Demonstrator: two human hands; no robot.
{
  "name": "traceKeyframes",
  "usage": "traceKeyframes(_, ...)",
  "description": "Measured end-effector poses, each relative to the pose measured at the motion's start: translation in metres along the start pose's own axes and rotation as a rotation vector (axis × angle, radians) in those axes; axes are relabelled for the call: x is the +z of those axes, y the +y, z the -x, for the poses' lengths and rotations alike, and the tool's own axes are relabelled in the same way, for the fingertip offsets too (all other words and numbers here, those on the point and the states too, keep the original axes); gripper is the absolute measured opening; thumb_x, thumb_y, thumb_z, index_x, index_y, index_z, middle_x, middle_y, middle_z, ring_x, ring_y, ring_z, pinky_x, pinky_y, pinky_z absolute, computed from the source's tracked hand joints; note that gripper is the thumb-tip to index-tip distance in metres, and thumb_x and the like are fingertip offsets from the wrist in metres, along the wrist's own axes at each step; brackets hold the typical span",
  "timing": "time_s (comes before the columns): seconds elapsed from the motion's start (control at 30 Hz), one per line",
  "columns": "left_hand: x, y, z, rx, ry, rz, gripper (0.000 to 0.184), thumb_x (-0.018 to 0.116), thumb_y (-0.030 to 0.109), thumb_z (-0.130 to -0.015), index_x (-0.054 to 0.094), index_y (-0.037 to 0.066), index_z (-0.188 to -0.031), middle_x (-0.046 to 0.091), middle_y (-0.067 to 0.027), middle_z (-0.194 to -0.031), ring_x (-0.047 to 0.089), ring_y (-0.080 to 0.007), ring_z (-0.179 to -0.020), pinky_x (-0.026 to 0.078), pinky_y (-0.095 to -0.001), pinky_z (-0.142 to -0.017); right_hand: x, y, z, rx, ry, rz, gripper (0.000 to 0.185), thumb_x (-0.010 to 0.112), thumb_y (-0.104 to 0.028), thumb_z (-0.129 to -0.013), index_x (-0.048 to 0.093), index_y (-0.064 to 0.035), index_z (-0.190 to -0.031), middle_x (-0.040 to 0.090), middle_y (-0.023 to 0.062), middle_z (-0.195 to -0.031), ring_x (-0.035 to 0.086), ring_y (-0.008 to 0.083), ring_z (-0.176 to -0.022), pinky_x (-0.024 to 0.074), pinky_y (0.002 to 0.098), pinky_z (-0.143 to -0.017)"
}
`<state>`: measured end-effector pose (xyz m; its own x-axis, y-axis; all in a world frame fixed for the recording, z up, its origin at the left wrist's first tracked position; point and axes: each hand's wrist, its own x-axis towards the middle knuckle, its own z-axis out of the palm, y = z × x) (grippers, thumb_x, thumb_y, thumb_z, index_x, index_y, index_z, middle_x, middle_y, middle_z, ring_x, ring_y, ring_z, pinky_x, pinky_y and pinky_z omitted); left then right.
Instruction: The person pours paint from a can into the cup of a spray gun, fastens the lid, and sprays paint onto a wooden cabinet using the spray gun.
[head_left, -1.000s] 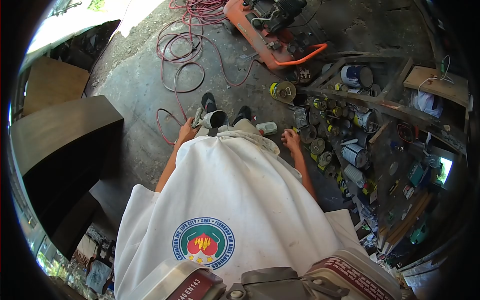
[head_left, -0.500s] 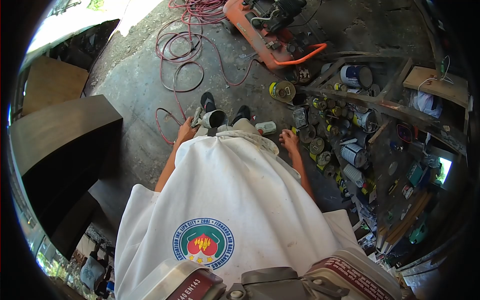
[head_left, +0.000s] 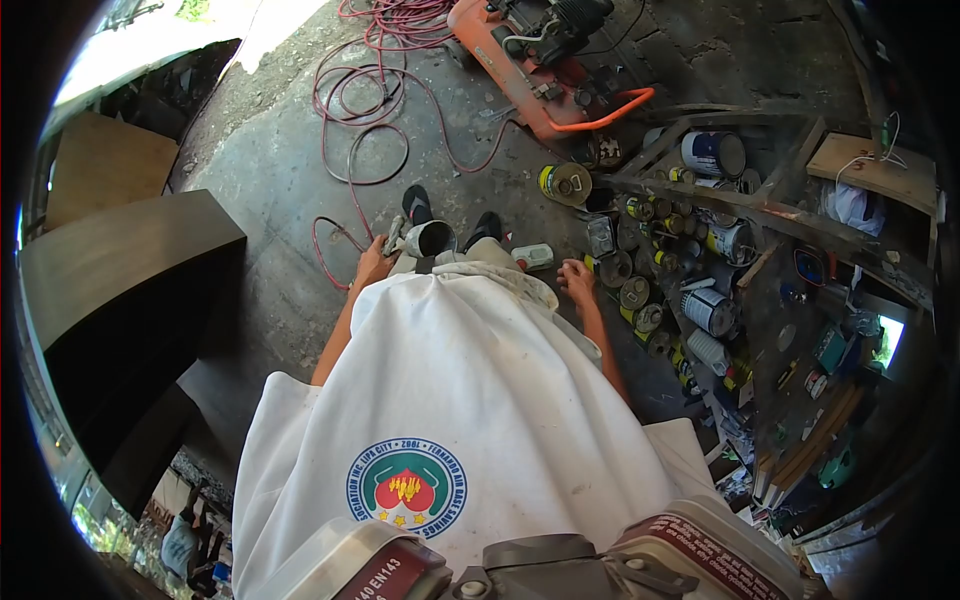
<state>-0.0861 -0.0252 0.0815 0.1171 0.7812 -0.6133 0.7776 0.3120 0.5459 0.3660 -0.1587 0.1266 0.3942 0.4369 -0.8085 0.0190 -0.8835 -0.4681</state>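
My left hand [head_left: 374, 262] is wrapped round the handle of a spray gun [head_left: 394, 237], whose metal cup [head_left: 433, 238] is beside it in front of my waist. A red hose [head_left: 358, 205] runs up to the gun from the floor. On the other side, my right hand [head_left: 574, 277] hangs with loosely curled fingers; whether anything small is between them is too small to tell. Nearest to it is a pale plastic bottle [head_left: 534, 257] on the floor, with paint cans [head_left: 614, 268] to its right.
An orange compressor [head_left: 520, 85] stands ahead, with coiled red hose [head_left: 400, 25] to its left. A dark brown cabinet [head_left: 130, 255] is at the left. Many cans [head_left: 708, 310] and a wooden frame [head_left: 740, 205] fill the right side. At the lower left is another person [head_left: 182, 545].
My right hand has shifted slightly left and its fingers have moved a little. The person at the lower left has changed posture. My left hand keeps its hold on the spray gun.
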Motion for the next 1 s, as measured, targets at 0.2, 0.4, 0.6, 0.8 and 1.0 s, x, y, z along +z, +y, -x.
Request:
traceKeyframes(0.2, 0.000, -0.007, -0.002, 0.007, -0.004, 0.001, 0.054, 0.071, 0.036, -0.085, 0.052, 0.013, -0.129, 0.066, -0.0198, -0.115, 0.062, -0.0431, -0.106, 0.049, -0.0476, -0.086, 0.002, 0.001, 0.001, -0.005, 0.002, 0.013, 0.027, 0.057, -0.025, -0.097, 0.060, -0.0117, -0.121, 0.068, 0.0024, -0.103, 0.065, 0.0122, -0.086, 0.0531, 0.0306, -0.072)
traceKeyframes(0.4, 0.000, -0.002, 0.000, -0.001, -0.009, 0.000, 0.053, 0.071, 0.035, -0.085, 0.052, 0.013, -0.129, 0.066, -0.0195, -0.115, 0.062, -0.0425, -0.107, 0.049, -0.0471, -0.087, 0.001, 0.004, -0.001, -0.006, -0.007, -0.006, 0.027, 0.057, -0.025, -0.097, 0.060, -0.0119, -0.120, 0.068, 0.0020, -0.102, 0.065, 0.0123, -0.085, 0.0531, 0.0305, -0.072)
traceKeyframes(0.6, -0.001, 0.004, 0.005, -0.019, -0.007, 0.007, 0.052, 0.070, 0.036, -0.085, 0.052, 0.012, -0.128, 0.066, -0.0192, -0.117, 0.061, -0.0419, -0.108, 0.049, -0.0467, -0.088, 0.000, 0.001, 0.002, -0.004, -0.008, -0.011, 0.027, 0.057, -0.025, -0.097, 0.060, -0.0119, -0.120, 0.068, 0.0020, -0.102, 0.065, 0.0123, -0.085, 0.0528, 0.0307, -0.073)
traceKeyframes(0.8, 0.000, -0.002, 0.002, -0.002, -0.016, 0.013, 0.053, 0.070, 0.037, -0.086, 0.052, 0.012, -0.129, 0.066, -0.0191, -0.117, 0.061, -0.0418, -0.109, 0.049, -0.0465, -0.088, 0.002, -0.003, 0.004, 0.010, -0.010, -0.019, 0.027, 0.056, -0.025, -0.097, 0.060, -0.0118, -0.121, 0.068, 0.0022, -0.103, 0.065, 0.0126, -0.086, 0.0526, 0.0313, -0.074)
traceKeyframes(1.0, 0.005, -0.006, 0.000, 0.013, -0.008, 0.022, 0.053, 0.070, 0.037, -0.085, 0.052, 0.013, -0.129, 0.066, -0.0189, -0.118, 0.062, -0.0417, -0.108, 0.049, -0.0468, -0.088, -0.001, -0.007, 0.005, 0.016, -0.017, -0.010, 0.028, 0.056, -0.025, -0.098, 0.060, -0.0112, -0.122, 0.068, 0.0031, -0.104, 0.065, 0.0130, -0.088, 0.0529, 0.0320, -0.075)
